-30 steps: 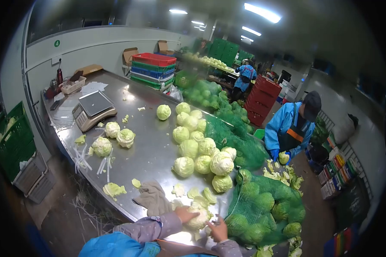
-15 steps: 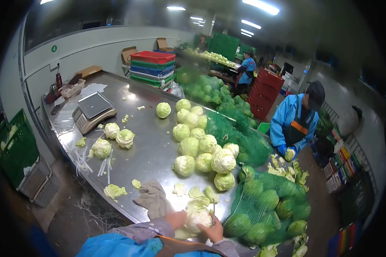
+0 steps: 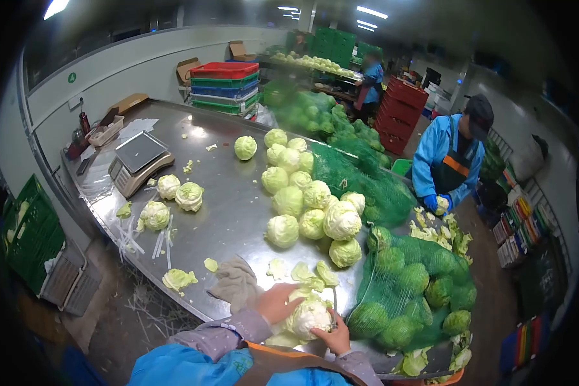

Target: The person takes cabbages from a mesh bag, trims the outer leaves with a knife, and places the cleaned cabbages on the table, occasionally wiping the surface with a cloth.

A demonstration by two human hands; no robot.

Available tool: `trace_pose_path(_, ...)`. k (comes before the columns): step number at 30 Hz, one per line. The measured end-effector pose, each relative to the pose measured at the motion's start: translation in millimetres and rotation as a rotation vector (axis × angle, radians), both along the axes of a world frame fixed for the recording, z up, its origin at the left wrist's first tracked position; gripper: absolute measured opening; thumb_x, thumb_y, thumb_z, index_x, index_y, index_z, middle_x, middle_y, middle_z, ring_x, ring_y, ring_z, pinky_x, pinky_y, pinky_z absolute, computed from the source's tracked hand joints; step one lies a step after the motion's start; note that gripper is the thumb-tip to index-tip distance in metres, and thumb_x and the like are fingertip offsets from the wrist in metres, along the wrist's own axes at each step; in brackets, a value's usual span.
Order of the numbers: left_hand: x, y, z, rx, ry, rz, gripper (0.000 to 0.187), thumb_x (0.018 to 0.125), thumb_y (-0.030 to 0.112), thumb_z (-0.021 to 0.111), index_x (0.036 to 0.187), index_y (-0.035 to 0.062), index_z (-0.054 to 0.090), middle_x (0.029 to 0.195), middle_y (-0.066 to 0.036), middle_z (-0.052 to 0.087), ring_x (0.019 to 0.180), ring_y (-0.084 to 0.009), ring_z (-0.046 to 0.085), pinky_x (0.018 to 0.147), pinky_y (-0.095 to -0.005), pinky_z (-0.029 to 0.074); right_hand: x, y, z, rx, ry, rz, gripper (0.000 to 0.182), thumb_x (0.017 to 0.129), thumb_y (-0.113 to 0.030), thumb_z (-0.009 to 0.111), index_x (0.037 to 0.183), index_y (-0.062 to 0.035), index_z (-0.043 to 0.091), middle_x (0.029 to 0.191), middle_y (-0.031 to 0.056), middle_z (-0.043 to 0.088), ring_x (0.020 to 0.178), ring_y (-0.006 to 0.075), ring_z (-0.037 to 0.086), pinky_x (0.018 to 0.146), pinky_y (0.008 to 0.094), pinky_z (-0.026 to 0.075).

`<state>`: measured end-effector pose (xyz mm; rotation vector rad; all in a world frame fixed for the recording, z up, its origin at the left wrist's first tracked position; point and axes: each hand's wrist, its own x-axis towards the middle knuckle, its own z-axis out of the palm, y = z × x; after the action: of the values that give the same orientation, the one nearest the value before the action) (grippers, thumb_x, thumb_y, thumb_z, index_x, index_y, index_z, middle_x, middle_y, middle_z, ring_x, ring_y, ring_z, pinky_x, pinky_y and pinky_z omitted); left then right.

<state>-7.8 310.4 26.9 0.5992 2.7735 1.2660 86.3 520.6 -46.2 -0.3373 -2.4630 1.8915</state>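
The cabbage is at the bottom middle of the frame, low over the table. It sits between the two hands. The left hand is at its upper left side, and the right hand is at its lower right side.

The right hand is part open and bent round the cabbage. Its thumb lies on the near side, and its other fingers go up along the right side, so it has hold of it. The left hand is half curled, with its fingertips by the top left of the cabbage. I cannot tell if they grip it or just touch leaves there.

The cabbage is round, so no long way shows. Its pale, whitish side faces up to the camera. I cannot tell which way its stem end points.

Some loose leaves lie just above it in the frame. A grey rag lies near, to the left of them. A pile of cabbages is in the middle of the frame, and a green net bag full of more is at the lower right. A scale stands at the upper left.
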Motion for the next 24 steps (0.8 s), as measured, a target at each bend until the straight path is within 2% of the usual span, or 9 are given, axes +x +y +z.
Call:
trace_pose_path(3, 5.4, 27.0, -20.7, 0.116, 0.099, -0.307, 0.041, 0.092, 0.030, 0.050, 0.126, 0.0066, 0.052, 0.125, -0.015, 0.054, 0.118, -0.0311, 0.048, 0.098, -0.0395, 0.039, -0.8, 0.3, -8.5, -0.115, -0.023, -0.016, 0.081, 0.063, -0.025, 0.086, 0.129, 0.0004, 0.047, 0.115, 0.0182, 0.060, 0.103, 0.0205, 0.060, 0.087, 0.0308, 0.049)
trace_pose_path(5, 7.4, 30.3, -55.5, 0.162, 0.071, -0.333, 0.039, 0.093, 0.026, 0.048, 0.127, 0.0084, 0.050, 0.127, -0.014, 0.052, 0.118, -0.0309, 0.048, 0.100, -0.0401, 0.037, -1.6, 1.3, -8.9, -0.127, -0.011, 0.015, 0.077, 0.066, -0.003, 0.082, 0.132, 0.0047, 0.041, 0.114, 0.0148, 0.058, 0.099, 0.0179, 0.060, 0.084, 0.0291, 0.050)
trace_pose_path(8, 9.4, 31.7, -74.6, 0.211, 0.064, -0.368, 0.037, 0.093, 0.020, 0.044, 0.128, 0.0106, 0.049, 0.129, -0.015, 0.050, 0.119, -0.0317, 0.047, 0.101, -0.0410, 0.036, 0.5, -1.8, 5.7, -0.021, 0.029, 0.036, 0.077, 0.067, 0.000, 0.080, 0.133, 0.0045, 0.039, 0.116, 0.0154, 0.057, 0.098, 0.0180, 0.060, 0.083, 0.0284, 0.051)
trace_pose_path(10, 14.1, 30.1, -76.7, 0.280, -0.182, -0.267, 0.038, 0.094, 0.019, 0.041, 0.130, 0.0057, 0.045, 0.129, -0.018, 0.049, 0.121, -0.0332, 0.044, 0.102, -0.0391, 0.035, 2.4, 2.5, -8.6, -0.076, 0.007, 0.027, 0.077, 0.067, 0.000, 0.080, 0.133, 0.0043, 0.040, 0.116, 0.0154, 0.057, 0.099, 0.0184, 0.060, 0.083, 0.0287, 0.051)
trace_pose_path(12, 15.6, 26.8, -73.4, 0.266, -0.161, -0.278, 0.039, 0.094, 0.020, 0.042, 0.131, 0.0057, 0.045, 0.129, -0.018, 0.048, 0.121, -0.0338, 0.045, 0.102, -0.0389, 0.035, 0.0, 3.1, -13.0, -0.133, -0.002, 0.024, 0.078, 0.067, 0.000, 0.080, 0.132, 0.0042, 0.040, 0.116, 0.0153, 0.057, 0.099, 0.0187, 0.060, 0.084, 0.0291, 0.051)
trace_pose_path(14, 18.7, 21.7, -72.8, 0.252, -0.142, -0.287, 0.040, 0.094, 0.020, 0.042, 0.131, 0.0057, 0.044, 0.129, -0.018, 0.048, 0.120, -0.0344, 0.045, 0.102, -0.0387, 0.036, 1.5, 1.0, -10.6, -0.143, -0.030, -0.001, 0.079, 0.063, -0.022, 0.085, 0.129, -0.0014, 0.048, 0.113, 0.0173, 0.061, 0.100, 0.0189, 0.060, 0.086, 0.0311, 0.049)
trace_pose_path(17, 22.7, 12.9, -75.1, 0.261, -0.136, -0.201, 0.044, 0.093, 0.024, 0.046, 0.132, 0.0048, 0.042, 0.128, -0.019, 0.049, 0.118, -0.0356, 0.047, 0.099, -0.0389, 0.037, 1.6, 1.1, -20.2, -0.187, -0.014, -0.016, 0.078, 0.063, -0.020, 0.085, 0.129, -0.0010, 0.048, 0.113, 0.0165, 0.061, 0.102, 0.0191, 0.059, 0.088, 0.0311, 0.048)
trace_pose_path(19, 27.0, 1.0, -72.6, 0.225, -0.398, -0.186, 0.050, 0.091, 0.029, 0.051, 0.132, 0.0038, 0.041, 0.126, -0.020, 0.051, 0.115, -0.0366, 0.048, 0.097, -0.0395, 0.039, 2.7, 8.2, -20.4, -0.228, -0.023, -0.013, 0.078, 0.063, -0.018, 0.085, 0.129, -0.0007, 0.048, 0.116, 0.0162, 0.059, 0.104, 0.0194, 0.058, 0.089, 0.0311, 0.047)
trace_pose_path(24, 27.6, -9.4, -101.6, 0.042, -0.352, -0.273, 0.051, 0.089, 0.030, 0.056, 0.130, 0.0020, 0.044, 0.133, -0.021, 0.045, 0.119, -0.0350, 0.046, 0.100, -0.0404, 0.036, 12.7, 11.3, -3.5, -0.306, -0.018, 0.022, 0.081, 0.062, -0.012, 0.085, 0.131, 0.0007, 0.045, 0.123, 0.0147, 0.054, 0.109, 0.0205, 0.055, 0.093, 0.0312, 0.045)
